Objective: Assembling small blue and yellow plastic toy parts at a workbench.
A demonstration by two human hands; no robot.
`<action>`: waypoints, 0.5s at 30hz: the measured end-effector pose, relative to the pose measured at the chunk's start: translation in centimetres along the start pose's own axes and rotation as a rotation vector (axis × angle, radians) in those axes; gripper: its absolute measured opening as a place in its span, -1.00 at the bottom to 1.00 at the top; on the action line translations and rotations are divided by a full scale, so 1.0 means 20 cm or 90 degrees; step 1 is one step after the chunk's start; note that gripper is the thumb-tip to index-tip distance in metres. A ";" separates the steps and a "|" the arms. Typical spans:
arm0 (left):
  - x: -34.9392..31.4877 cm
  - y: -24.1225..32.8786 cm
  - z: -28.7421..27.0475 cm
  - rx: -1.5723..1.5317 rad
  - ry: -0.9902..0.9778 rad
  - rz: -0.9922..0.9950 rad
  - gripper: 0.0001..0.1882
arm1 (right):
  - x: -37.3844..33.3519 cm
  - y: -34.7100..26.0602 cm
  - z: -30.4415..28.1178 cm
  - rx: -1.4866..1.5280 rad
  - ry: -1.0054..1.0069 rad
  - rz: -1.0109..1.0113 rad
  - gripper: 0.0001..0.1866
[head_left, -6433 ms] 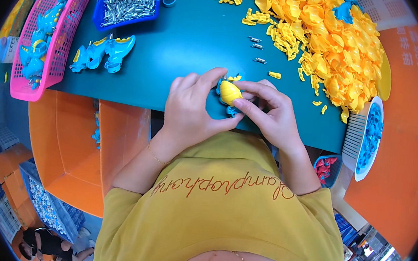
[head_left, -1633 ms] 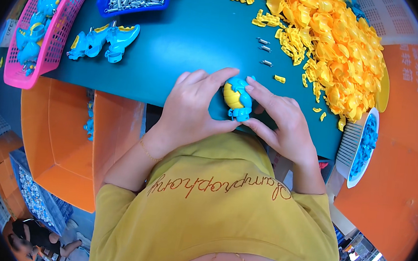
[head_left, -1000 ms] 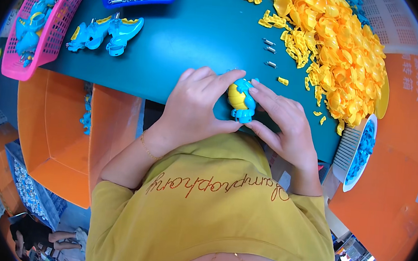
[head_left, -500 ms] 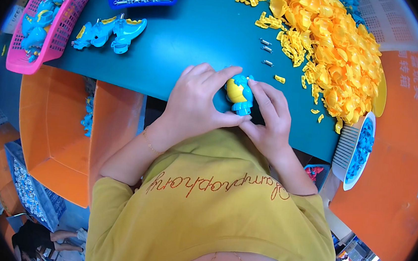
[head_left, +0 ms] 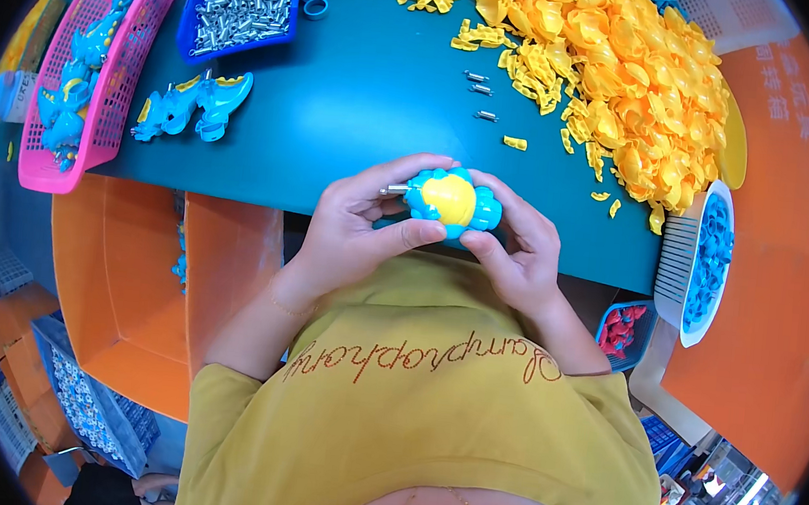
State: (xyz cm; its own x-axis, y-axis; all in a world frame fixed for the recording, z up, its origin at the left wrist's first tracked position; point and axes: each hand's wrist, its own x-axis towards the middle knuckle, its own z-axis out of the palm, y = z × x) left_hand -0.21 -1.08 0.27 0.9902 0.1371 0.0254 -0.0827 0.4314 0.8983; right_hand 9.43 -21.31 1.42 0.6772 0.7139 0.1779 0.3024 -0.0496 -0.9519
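Over the table's near edge I hold a small rounded plastic toy part (head_left: 449, 202), turquoise with a yellow patch, lying sideways. A thin metal piece (head_left: 394, 190) sticks out of its left end. My left hand (head_left: 360, 215) grips that end, thumb on the near side and fingers behind. My right hand (head_left: 524, 244) closes on the other end, where a ribbed turquoise collar shows. Fingertips behind the part are hidden. Beyond it on the table lie several small metal springs (head_left: 479, 89) and a small yellow clip-like piece (head_left: 515, 143).
A large heap of yellow shells (head_left: 630, 90) covers the right. Far left stand a pink basket (head_left: 115, 97) of turquoise toys and a blue bin (head_left: 249, 53) of metal springs. Joined turquoise toy parts (head_left: 186, 106) lie nearby. A white basket (head_left: 675, 267) holds blue pieces at right.
The toy part has turned from upright to sideways, its collar now to the right. The metal piece now shows at its left end. Both hands have shifted their grip; the view has shifted slightly.
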 end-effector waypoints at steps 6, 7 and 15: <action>0.02 0.06 -0.05 0.375 0.039 0.019 -0.41 | 0.07 -0.04 -0.07 -0.122 -0.097 -0.006 -0.35; 0.02 0.06 -0.04 0.376 0.038 0.017 -0.41 | 0.07 -0.06 -0.06 -0.067 -0.073 0.003 -0.34; 0.03 0.07 -0.04 0.607 -0.060 0.220 -0.44 | 0.08 0.00 0.03 -0.054 -0.018 -0.078 -0.61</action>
State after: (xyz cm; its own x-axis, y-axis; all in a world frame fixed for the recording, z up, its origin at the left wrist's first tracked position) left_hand 0.20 0.42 1.23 0.9372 0.0304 0.3476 -0.2836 -0.5138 0.8096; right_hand 10.06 -19.82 1.50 0.6128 0.7378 0.2831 0.4379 -0.0189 -0.8988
